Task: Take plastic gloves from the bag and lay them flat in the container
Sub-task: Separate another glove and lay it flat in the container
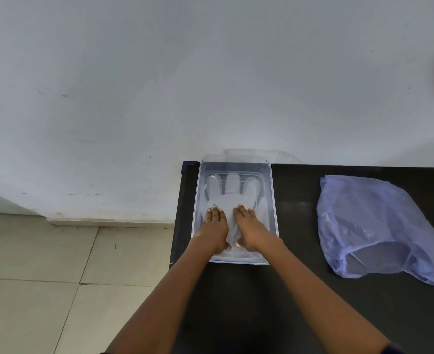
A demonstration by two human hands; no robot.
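both palms press flat and open, gripping nothing: left hand point(214, 226) and right hand point(250, 227) rest side by side on the plastic glove point(232, 198) inside the clear container point(274, 200). smoothing outward from the middle toward the glove's spread fingers should flatten it best. bag point(379, 226) lies well apart on the black table point(297, 290).

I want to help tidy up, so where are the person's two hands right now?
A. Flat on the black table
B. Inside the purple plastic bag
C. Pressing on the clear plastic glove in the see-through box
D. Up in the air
C: the left hand and right hand lie flat on the clear plastic glove inside the see-through plastic box, away from the purple plastic bag.
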